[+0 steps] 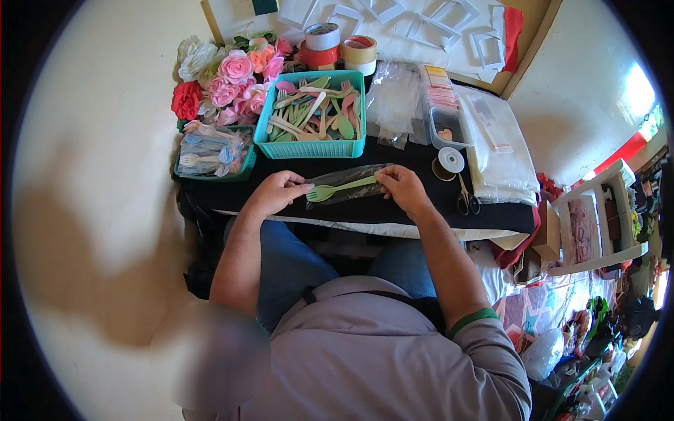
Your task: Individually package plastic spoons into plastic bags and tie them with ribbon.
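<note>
A light green plastic fork [345, 186] lies lengthwise in or against a clear plastic sleeve [349, 173], held just above the black tabletop cloth. My left hand [279, 191] is closed at the sleeve's left end, thumb and finger by the fork's tines. Closed as well, my right hand [403, 186] pinches the sleeve's right end at the tip of the fork's handle. Beyond them stands a teal basket [309, 149] heaped with loose pastel forks and spoons [309, 112]. To its left, a smaller green basket [242, 170] holds cutlery in clear wrappers [210, 151].
Artificial flowers [235, 88] and tape rolls [323, 36] line the back. On the right are clear bags [393, 98], a small plastic tub [451, 128], a ribbon spool [449, 161], black-handled scissors [466, 200] and plastic sheets [500, 172]. A white rack [597, 217] stands beside the table.
</note>
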`<action>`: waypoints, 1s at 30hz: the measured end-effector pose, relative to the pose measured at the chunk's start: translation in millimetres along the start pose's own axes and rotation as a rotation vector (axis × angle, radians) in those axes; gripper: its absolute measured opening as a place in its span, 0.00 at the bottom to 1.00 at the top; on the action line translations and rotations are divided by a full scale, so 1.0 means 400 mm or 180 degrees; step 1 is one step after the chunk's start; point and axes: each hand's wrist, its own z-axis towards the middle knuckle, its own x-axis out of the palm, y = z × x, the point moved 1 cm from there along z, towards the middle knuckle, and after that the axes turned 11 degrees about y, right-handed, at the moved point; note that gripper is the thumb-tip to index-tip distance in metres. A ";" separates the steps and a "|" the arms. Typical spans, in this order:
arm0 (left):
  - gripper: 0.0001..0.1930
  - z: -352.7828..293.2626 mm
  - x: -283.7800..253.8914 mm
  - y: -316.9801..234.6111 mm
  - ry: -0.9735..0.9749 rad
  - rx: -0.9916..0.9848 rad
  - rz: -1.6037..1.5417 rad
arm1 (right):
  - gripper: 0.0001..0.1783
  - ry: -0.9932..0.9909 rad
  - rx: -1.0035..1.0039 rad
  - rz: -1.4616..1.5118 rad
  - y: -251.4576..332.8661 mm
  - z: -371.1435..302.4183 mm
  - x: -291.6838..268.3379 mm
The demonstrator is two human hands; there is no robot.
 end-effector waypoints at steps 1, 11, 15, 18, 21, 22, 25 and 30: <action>0.22 -0.005 0.006 -0.005 0.0099 -0.0057 -0.0190 | 0.10 0.0001 0.0008 0.0001 -0.002 0.002 -0.002; 0.17 0.019 0.034 -0.003 -0.0047 0.0008 -0.0442 | 0.10 -0.0149 0.0062 0.0193 -0.013 0.005 0.001; 0.12 0.031 0.047 -0.010 -0.0267 0.0124 -0.0420 | 0.11 -0.0267 -0.0002 -0.0039 -0.028 0.015 0.004; 0.13 0.042 0.036 0.026 -0.0438 0.0169 -0.0269 | 0.12 -0.0370 0.0149 -0.0412 -0.017 0.028 0.018; 0.14 0.045 0.030 0.023 -0.0500 0.0220 -0.0077 | 0.15 -0.0514 0.0347 -0.0739 -0.014 0.038 0.024; 0.14 0.041 0.027 0.028 -0.0494 0.0250 -0.0070 | 0.17 -0.0886 0.0012 -0.1318 -0.016 0.037 0.040; 0.14 0.045 0.032 0.029 -0.0509 0.0100 -0.0220 | 0.27 -0.1323 -0.0102 -0.1955 0.017 0.013 0.062; 0.17 0.015 0.042 0.002 -0.0506 -0.0176 -0.0098 | 0.27 -0.1897 -0.0610 -0.2653 0.055 -0.070 0.040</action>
